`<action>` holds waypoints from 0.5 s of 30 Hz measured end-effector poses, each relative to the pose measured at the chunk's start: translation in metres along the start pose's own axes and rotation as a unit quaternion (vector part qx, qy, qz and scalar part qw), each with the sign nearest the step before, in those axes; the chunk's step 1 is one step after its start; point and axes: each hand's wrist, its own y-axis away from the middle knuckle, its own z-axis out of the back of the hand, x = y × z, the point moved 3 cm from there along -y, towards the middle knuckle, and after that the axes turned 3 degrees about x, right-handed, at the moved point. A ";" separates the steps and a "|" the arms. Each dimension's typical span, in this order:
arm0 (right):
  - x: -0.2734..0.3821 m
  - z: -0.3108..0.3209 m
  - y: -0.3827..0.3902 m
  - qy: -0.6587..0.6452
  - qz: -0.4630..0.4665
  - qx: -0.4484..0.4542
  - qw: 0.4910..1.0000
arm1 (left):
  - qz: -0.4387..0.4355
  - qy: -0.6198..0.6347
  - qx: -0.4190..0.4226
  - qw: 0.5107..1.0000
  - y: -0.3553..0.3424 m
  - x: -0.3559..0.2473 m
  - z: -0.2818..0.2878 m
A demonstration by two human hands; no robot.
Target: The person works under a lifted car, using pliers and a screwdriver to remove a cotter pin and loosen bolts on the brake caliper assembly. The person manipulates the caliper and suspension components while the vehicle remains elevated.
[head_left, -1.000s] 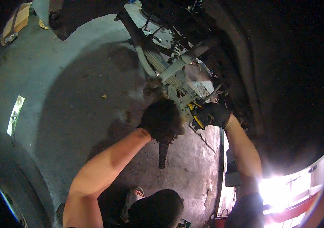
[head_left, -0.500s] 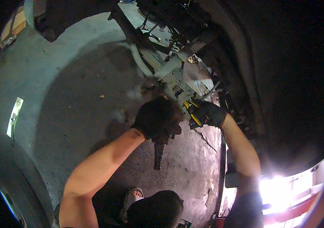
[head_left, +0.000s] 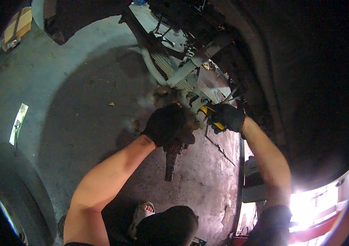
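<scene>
Your left hand (head_left: 164, 125) and right hand (head_left: 228, 117) are gloved in matt black, apparently cloth. Your yellow tool (head_left: 220, 126) has smooth, plastic-looking handles. Below your left glove, the tapered shaft (head_left: 169, 166) looks like dark, rough, grimy metal. Ahead of you, the stacked strips (head_left: 167, 64) read as ribbed, dull grey metal; the curved bar (head_left: 152, 69) is smoother, also matt. Floor (head_left: 88, 119): concrete-like, fairly smooth leftward, scuffed and mottled rightward. Your trouser knee (head_left: 170, 223): soft, matt dark cloth.

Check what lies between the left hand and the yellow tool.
In the head view, a brownish metal part lies between the left hand and the yellow tool in the right hand; the part's outline is unclear.
</scene>
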 end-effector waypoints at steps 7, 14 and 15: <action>0.019 0.014 0.004 -0.014 -0.068 -0.001 0.998 | 0.001 0.020 0.030 0.999 -0.003 -0.002 0.001; -0.011 -0.012 0.001 -0.135 -0.020 0.014 0.990 | 0.001 0.028 -0.020 0.999 -0.003 -0.001 0.004; -0.015 -0.012 0.001 -0.142 -0.028 0.000 0.989 | -0.002 0.017 -0.026 1.000 -0.002 0.000 0.003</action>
